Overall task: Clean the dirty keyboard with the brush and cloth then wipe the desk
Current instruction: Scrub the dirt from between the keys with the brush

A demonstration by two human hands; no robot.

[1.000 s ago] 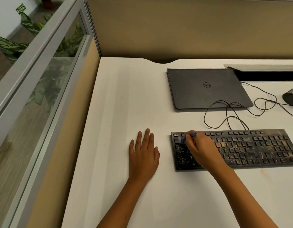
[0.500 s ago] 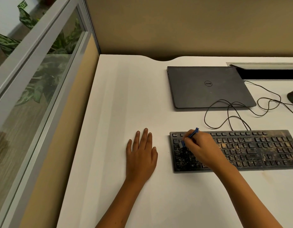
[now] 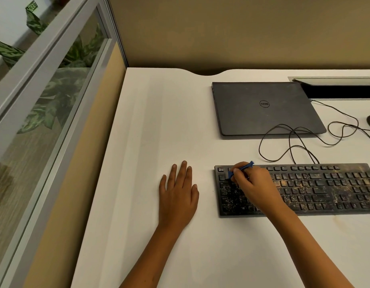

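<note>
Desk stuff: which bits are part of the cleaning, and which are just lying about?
In use: blue brush held by right hand; dirty keyboard; desk; left hand resting flat on it.
Lying about: closed laptop; looped cable. No cloth visible.

Right hand [image 3: 253,185] grips blue brush [image 3: 241,169] on dirty keyboard [image 3: 317,189]; left hand [image 3: 178,196] flat on desk [image 3: 159,121].

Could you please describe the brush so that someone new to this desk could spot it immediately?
On the white desk, find the dirty black keyboard nearest the person. At its left end, the right hand grips a small brush. It is the only bright blue thing here, beside dark grey keys and a closed laptop.
</note>
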